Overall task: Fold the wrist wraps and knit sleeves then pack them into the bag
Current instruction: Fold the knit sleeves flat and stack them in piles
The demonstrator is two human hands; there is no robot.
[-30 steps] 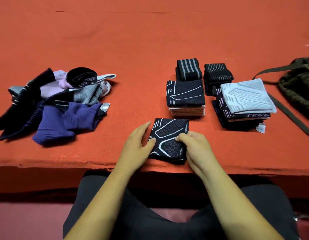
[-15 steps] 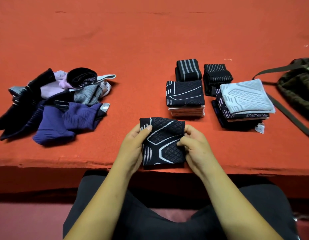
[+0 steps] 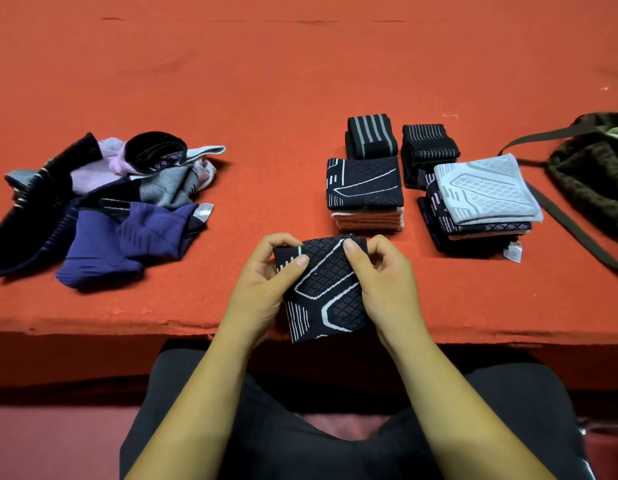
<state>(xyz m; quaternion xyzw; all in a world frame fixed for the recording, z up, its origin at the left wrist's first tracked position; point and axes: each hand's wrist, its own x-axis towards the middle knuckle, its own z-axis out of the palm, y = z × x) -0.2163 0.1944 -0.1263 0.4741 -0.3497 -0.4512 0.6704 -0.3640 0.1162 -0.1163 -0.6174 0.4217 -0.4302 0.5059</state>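
Sleeve: I hold the folded black knit sleeve (image 3: 326,292) at the near edge of the surface (image 3: 300,81), just short of the folded stacks (image 3: 364,188).
Left grip (image 3: 262,285): pinching its top left corner.
Right grip (image 3: 387,282): pinching its top right corner.
Handling: I judge it light, soft, stretchy; pinch all layers at the corners or it unfolds.

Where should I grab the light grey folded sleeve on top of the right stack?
Pinch the light grey sleeve at its right edge, which seems to overhang the dark sleeves beneath, thumb on top, fingers under. Come from the right, where the bag lies: the sleeve lies flat and skewed, and the black wrist wrap crowds its far-left corner.
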